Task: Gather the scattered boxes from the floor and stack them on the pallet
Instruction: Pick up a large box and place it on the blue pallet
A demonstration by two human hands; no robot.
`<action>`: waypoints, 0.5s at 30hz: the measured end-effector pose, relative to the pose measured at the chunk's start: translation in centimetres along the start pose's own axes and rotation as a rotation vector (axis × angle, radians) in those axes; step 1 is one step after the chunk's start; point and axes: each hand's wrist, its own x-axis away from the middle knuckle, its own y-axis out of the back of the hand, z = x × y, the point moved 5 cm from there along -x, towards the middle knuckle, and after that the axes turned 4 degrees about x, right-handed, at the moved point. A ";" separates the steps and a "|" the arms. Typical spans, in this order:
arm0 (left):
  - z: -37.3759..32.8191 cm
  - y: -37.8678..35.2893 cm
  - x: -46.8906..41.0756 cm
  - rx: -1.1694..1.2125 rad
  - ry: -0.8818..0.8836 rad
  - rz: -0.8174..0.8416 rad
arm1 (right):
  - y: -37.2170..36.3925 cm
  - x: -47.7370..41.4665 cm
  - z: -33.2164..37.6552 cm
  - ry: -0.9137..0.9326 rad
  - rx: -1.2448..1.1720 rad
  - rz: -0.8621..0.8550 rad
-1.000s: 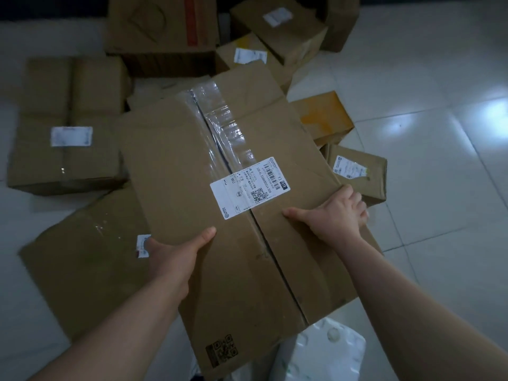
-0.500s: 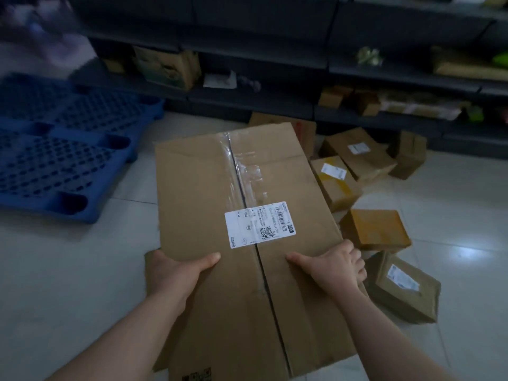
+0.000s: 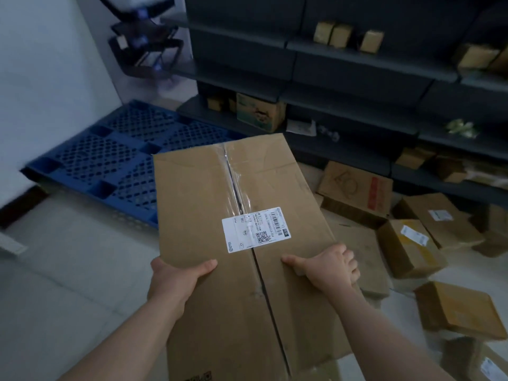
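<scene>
Over the floor, left hand and right hand grip the box edges; shallow hold may drop it

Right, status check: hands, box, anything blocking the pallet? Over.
Left hand and right hand grip the box by its sides. Box held up, pallet ahead left. Nothing seen in between.

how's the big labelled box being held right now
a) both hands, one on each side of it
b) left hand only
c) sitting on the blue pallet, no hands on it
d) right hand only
a: the left hand and the right hand each grip one side of the large box, thumbs on its top face either side of the taped seam. The blue pallet lies beyond it to the left.
</scene>
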 end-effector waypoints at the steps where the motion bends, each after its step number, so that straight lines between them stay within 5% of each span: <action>1: -0.8 1.8 -1.4 0.006 0.001 -0.004 | -0.5 0.7 2.3 0.003 0.003 0.000; 15: -9.3 13.9 -16.6 -0.007 0.046 -0.054 | -5.1 2.9 23.7 0.051 0.018 0.039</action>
